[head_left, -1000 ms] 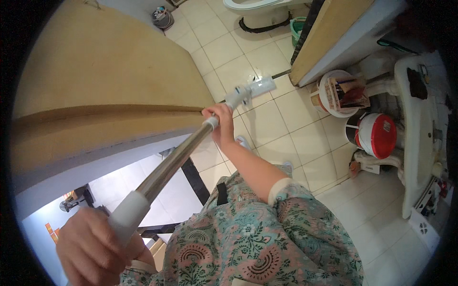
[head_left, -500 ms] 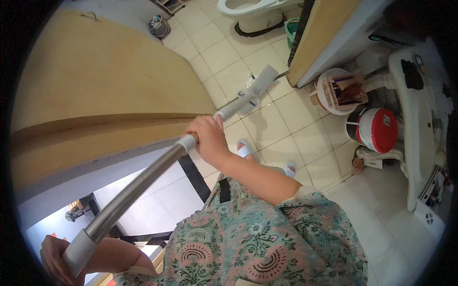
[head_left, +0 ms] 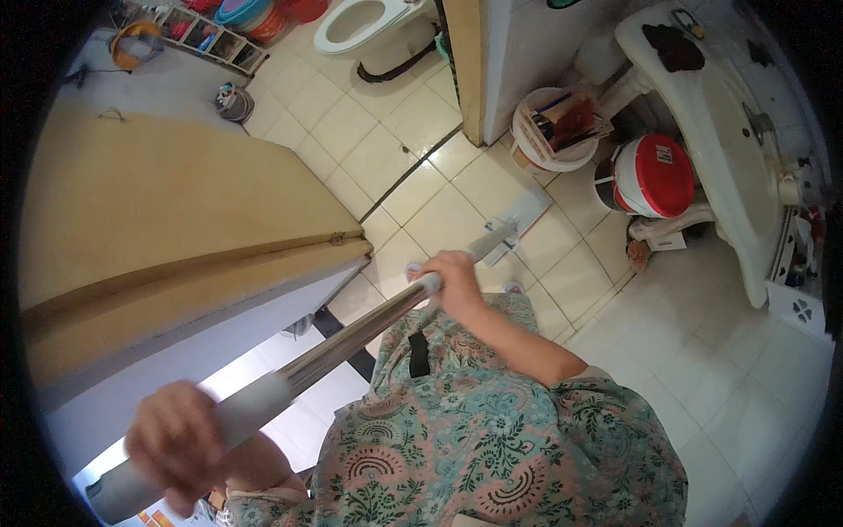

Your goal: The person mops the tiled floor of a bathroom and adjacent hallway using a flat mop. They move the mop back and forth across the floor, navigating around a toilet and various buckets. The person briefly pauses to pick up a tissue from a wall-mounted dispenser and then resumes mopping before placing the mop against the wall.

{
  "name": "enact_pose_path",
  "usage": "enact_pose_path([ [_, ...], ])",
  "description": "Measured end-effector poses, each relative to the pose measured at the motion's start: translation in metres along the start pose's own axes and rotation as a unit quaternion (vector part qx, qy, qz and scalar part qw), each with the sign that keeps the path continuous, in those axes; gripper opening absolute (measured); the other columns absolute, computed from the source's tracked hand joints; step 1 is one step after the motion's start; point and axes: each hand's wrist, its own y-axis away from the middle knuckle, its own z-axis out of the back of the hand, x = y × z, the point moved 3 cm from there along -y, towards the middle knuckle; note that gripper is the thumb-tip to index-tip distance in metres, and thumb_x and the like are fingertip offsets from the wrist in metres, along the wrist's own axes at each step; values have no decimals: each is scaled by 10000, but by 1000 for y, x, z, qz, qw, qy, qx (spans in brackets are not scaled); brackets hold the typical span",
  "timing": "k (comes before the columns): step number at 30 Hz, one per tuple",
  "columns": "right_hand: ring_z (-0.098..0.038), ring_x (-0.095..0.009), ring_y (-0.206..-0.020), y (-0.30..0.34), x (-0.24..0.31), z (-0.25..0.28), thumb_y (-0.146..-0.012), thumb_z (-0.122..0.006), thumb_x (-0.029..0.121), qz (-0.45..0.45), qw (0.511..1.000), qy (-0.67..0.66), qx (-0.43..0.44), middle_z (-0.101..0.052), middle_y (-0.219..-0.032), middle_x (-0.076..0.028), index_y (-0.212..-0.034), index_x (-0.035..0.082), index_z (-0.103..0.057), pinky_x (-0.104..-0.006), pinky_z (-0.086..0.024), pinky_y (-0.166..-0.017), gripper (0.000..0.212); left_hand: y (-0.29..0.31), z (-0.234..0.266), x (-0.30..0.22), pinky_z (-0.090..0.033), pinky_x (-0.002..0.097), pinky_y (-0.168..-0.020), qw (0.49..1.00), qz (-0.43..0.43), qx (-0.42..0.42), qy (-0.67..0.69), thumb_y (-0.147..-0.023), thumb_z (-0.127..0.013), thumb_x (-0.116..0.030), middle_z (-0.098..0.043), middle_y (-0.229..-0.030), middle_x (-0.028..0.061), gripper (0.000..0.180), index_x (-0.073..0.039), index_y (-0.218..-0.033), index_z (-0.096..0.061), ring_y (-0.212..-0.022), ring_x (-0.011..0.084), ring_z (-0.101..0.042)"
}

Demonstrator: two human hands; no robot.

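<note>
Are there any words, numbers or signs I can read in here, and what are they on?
No, none that I can read clearly.
Red lid: pale label with dark marks, too small and blurred to read.
White panel at the right: dark petal-like shape, no readable letters.
Pole in the hands: no writing that I can see.

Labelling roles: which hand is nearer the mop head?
Right. The right hand grips the pole nearer the mop head; the left hand is toward the pole's far end.
</note>
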Motion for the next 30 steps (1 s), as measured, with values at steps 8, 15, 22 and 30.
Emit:
enact_pose_path([
  [8,-498,-250,-903,-33,-3,-9,-604,-646,-2,-2,999,-15,46,-543,-792,13,-795,184,-595,-481,-305,-829,271,-22,-9,14,-476,242,-546,978,44,-157,-131,-783,-596,-158,-494,-470,-15,233,-163,-662,-398,-421,69,-497],
  [15,-497,-248,-906,-109,24,-71,-623,-666,24,85,992,-7,90,-582,-840,-9,-823,158,-612,-371,-320,-855,247,-21,24,-16,-431,256,-601,963,32,-187,-191,-805,-549,-142,-437,-496,-14,219,-154,-672,-375,-440,83,-446],
  [22,-495,-250,-951,-162,54,-129,-652,-660,38,86,984,21,156,-584,-883,0,-850,175,-614,-442,-337,-861,246,-2,70,-37,-419,276,-624,948,20,-214,-236,-789,-548,-160,-403,-512,-15,214,-159,-679,-363,-461,110,-428],
  [30,-504,-243,-740,-210,63,-175,-635,-627,-38,180,980,-59,-57,-554,-723,-59,-724,83,-592,-324,-408,-697,154,21,108,-26,-499,294,-612,964,-12,19,-265,-742,-619,-75,-559,-558,16,237,-115,-607,-427,-569,136,-596],
])
